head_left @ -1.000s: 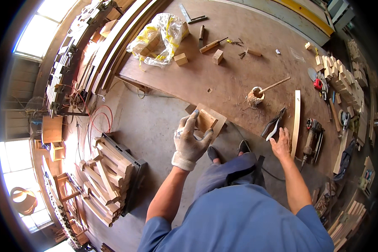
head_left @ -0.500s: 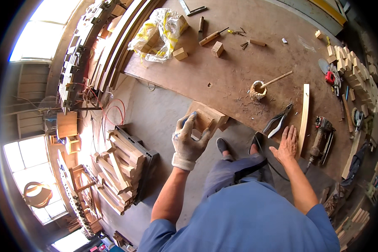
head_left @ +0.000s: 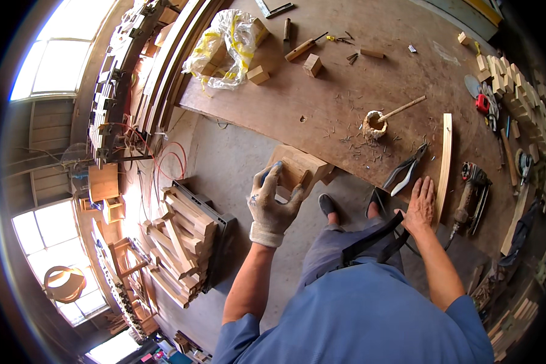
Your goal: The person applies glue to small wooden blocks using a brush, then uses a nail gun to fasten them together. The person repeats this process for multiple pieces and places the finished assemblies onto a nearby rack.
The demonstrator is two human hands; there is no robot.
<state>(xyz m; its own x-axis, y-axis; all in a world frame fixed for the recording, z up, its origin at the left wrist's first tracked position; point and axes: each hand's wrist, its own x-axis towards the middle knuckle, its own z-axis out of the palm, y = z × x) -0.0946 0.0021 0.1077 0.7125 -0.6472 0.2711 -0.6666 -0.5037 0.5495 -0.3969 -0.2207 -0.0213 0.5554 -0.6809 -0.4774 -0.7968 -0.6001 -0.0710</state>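
- The left hand (head_left: 274, 203), gloved, has its grip closed around a wooden piece (head_left: 293, 173), between thumb and fingers.
- That piece is at the near edge of the tabletop (head_left: 340, 79); whether it rests there is unclear.
- The right hand (head_left: 420, 206), bare, lies with its grip released and fingers extended, by the near edge.
- Just beside it are pliers (head_left: 414, 160) and a curved wooden strip (head_left: 446, 158).
- Farther from that edge stands a crusted pot (head_left: 370, 128) with a stick (head_left: 406, 108) in it.
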